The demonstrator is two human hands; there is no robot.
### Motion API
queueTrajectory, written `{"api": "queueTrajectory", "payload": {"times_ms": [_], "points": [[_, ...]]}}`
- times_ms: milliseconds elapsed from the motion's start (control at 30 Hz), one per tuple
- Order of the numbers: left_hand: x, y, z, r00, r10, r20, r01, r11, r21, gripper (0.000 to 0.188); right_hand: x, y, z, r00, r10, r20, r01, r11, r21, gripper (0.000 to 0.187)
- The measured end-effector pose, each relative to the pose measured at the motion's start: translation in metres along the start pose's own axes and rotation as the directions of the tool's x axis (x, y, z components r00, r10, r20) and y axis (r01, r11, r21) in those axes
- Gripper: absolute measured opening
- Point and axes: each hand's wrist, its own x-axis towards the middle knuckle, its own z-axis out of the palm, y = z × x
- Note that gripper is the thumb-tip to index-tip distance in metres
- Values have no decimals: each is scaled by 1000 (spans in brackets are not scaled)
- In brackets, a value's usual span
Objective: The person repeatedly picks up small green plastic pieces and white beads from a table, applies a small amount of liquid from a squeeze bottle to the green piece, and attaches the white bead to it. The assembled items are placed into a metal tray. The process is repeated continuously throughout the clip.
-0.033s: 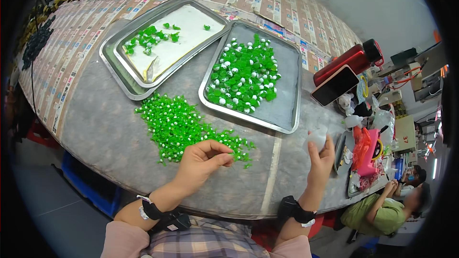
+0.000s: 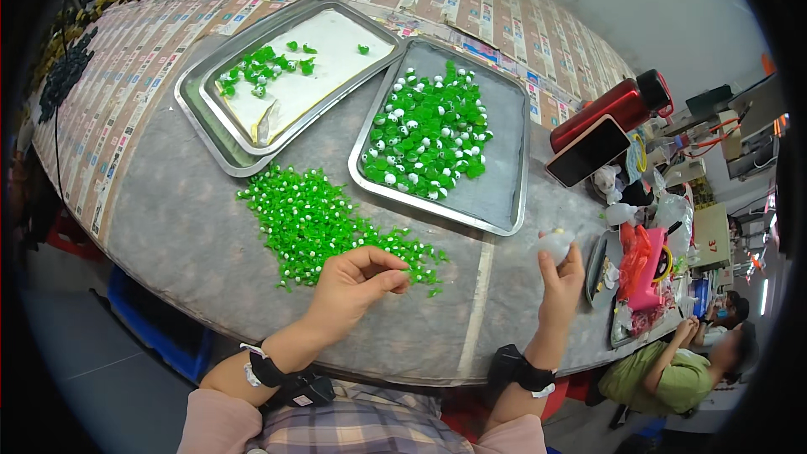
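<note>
My left hand (image 2: 360, 287) is closed in a pinch at the near right edge of a pile of small green pieces with white dots (image 2: 303, 223). A bit of green shows at its fingertips, so it seems to hold one such piece, mostly hidden. Off to the right, my right hand (image 2: 561, 279) grips a small translucent white squeeze bottle (image 2: 555, 245) above the grey tabletop (image 2: 429, 328). Beyond the pile, a metal tray (image 2: 503, 193) carries many green pieces with white eye-like balls. Further left, a white-lined tray (image 2: 319, 76) bears several similar pieces.
A red flask (image 2: 601, 113) lies at the right, with a phone (image 2: 588, 151) leaning against it. Nearer stand a dark small tray (image 2: 601, 273) and a pink container (image 2: 646, 265) among clutter. Another person in a green top (image 2: 672, 378) sits at the far right.
My right hand has shifted and turned slightly, and the squeeze bottle's yellowish tip now shows at its far side. My left hand stays in place.
</note>
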Motion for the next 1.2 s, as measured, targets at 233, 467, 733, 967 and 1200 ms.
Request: {"api": "queueTrajectory", "payload": {"times_ms": [233, 467, 733, 967, 1200], "points": [[1, 1, 2, 1000, 2, -22, -3, 1000, -8, 8, -1, 31, -15, 951, -268, -154, 156, 847, -509, 35], [-1, 0, -1, 999, 2, -32, -2, 1000, -3, 9, 21, -57, 45, 889, -430, 158, 448, 745, -494, 14], [1, 0, 1, 1000, -3, -4, 3, 1000, -10, 8, 84, 16, 108, 859, -349, 374, 503, 440, -744, 18], [-1, 2, -3, 1000, -16, -9, 15, 998, -64, 7, 36, -39, 80, 906, -50, 421, 154, 964, -216, 18], [-1, 5, -2, 993, -72, 94, 89, 978, -189, 11, -40, -33, 76, 767, 110, 633, -369, 882, 294, 19]]}}
